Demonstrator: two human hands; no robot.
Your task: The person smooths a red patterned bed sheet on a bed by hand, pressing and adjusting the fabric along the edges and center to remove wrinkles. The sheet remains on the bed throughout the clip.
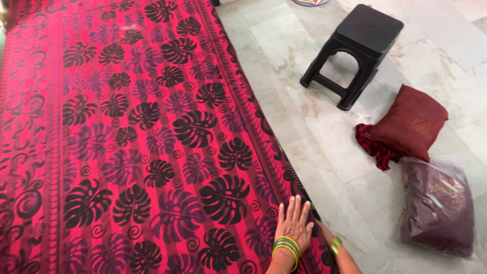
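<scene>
Head view, lower edge of frame. Left hand (293, 219): bare, no rings visible on the fingers that show. Its wrist carries a stack of thin bangles (286, 247), green and yellow, lying close together in a tight band. No sleeve visible on the left forearm up to the frame edge. Right hand: hidden from view; only the forearm shows, bare, with one wider gold-coloured bangle (335, 245) at the wrist. No watch seen on either wrist.
</scene>
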